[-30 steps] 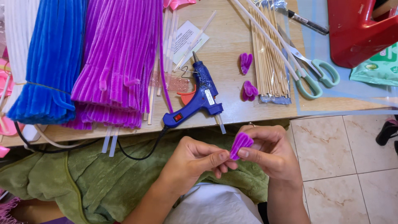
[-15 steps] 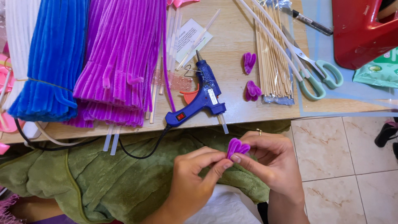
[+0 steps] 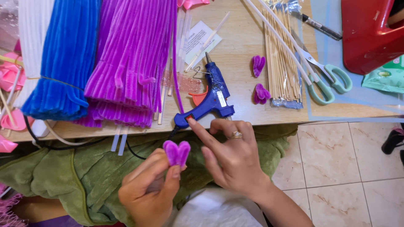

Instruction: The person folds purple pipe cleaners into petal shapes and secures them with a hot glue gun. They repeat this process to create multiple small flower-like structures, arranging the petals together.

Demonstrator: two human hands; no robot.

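My left hand point(image 3: 149, 189) pinches a small purple heart-shaped pipe-cleaner petal point(image 3: 176, 152) between thumb and fingers, over my lap. My right hand point(image 3: 229, 155), with a ring on one finger, holds nothing; its fingers are spread and the index fingertip touches the handle end of the blue hot glue gun point(image 3: 208, 98), which lies on the wooden table point(image 3: 235, 42) near its front edge. Two more purple petals point(image 3: 258, 65) point(image 3: 261, 93) lie on the table right of the glue gun.
Bundles of purple point(image 3: 130, 63), blue point(image 3: 65, 63) and white point(image 3: 31, 38) pipe cleaners cover the table's left. A pack of wooden skewers point(image 3: 280, 59), green-handled scissors point(image 3: 326, 80), a red container point(image 3: 370, 33) sit on the right. Green cloth point(image 3: 84, 172) covers my lap; tiled floor point(image 3: 336, 168) lies right.
Both hands held the petal before. Now my left hand alone keeps it and has moved left, while my right hand has let go and reached up to the glue gun's handle.
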